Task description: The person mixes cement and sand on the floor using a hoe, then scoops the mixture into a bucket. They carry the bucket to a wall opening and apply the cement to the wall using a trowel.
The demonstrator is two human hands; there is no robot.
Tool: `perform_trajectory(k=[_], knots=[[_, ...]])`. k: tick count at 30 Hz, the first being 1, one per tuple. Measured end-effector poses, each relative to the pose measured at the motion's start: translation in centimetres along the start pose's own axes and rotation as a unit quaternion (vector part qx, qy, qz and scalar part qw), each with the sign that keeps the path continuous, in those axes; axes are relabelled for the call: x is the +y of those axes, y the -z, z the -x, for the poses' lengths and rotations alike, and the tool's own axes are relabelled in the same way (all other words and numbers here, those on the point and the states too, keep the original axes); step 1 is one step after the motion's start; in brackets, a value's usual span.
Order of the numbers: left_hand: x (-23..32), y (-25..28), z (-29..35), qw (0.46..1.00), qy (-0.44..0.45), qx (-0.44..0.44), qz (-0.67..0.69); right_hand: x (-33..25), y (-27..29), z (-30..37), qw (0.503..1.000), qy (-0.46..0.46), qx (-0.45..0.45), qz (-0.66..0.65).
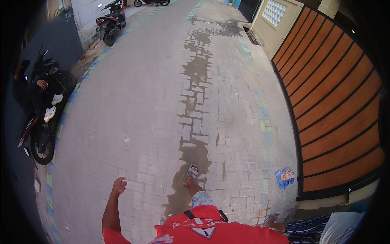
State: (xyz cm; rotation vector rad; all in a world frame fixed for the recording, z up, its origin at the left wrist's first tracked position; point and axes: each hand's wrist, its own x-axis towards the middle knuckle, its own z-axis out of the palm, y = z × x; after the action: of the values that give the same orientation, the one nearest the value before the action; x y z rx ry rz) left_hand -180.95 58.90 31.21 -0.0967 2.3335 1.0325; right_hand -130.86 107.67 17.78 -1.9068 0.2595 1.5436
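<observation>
1. Grey block paving [122, 101] carries everything; painted blue, green and yellow blocks run along its left and right edges.
2. Left hand [119, 186]: out over the paving's near left part, fingers curled in, seemingly pinched on a small pale bit [124, 181] at their tips. Too small to tell its kind.
3. Right hand: out of view; cannot tell whether it is open, closed or gripping.
4. Wearer in a red shirt [227, 234], one sandal [192, 172] forward on a damp patch [194, 151] that runs up the paving, right of its middle. Slip risk, I judge, if the wet blocks are slick.
5. Crumpled blue wrapper [284, 178] near the right edge, beside the slatted gate [329, 101]. Could slide underfoot if stepped on.
6. Left edge: parked motorbike [42, 144], seated person [28, 93] with pale shoes toward the paving. Veering left could mean a knock.
7. Near right corner: striped cloth [306, 225], partly cut off; a swerve right might bump it.
8. Pale bit could drop if the curled fingers loosen; against grey blocks, easily lost.
</observation>
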Motion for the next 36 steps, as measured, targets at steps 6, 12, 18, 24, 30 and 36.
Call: perform_trajectory(k=[6, 12, 18, 24, 30, 36], knots=[[1.8, 4.2, -14.3, 0.972, 0.187, 0.143, 0.006, -0.1, -18.8, 2.3, 0.998, -0.025, 0.042, -0.045], [22.2, 0.5, -32.2, 0.971, 0.227, -0.076, -0.022, -3.8, -36.6, 4.5, 0.995, 0.002, 0.065, -0.081], [33.6, -2.7, -53.4, 0.975, 0.214, -0.049, -0.019, -6.1, -61.7, 5.8, 0.996, -0.021, -0.024, -0.082], [59.8, -5.6, -75.3, 0.995, 0.048, -0.086, 0.014, -7.0, -83.5, 11.4, 0.993, -0.001, 0.088, -0.083], [79.2, -1.8, -91.5, 0.999, -0.019, -0.019, -0.047, -6.9, -106.8, 12.2, 0.998, -0.003, 0.052, -0.042], [82.8, 3.2, -102.2, 0.986, 0.083, 0.139, -0.028, -5.2, -131.1, 10.1, 0.997, -0.069, 0.013, -0.032]])
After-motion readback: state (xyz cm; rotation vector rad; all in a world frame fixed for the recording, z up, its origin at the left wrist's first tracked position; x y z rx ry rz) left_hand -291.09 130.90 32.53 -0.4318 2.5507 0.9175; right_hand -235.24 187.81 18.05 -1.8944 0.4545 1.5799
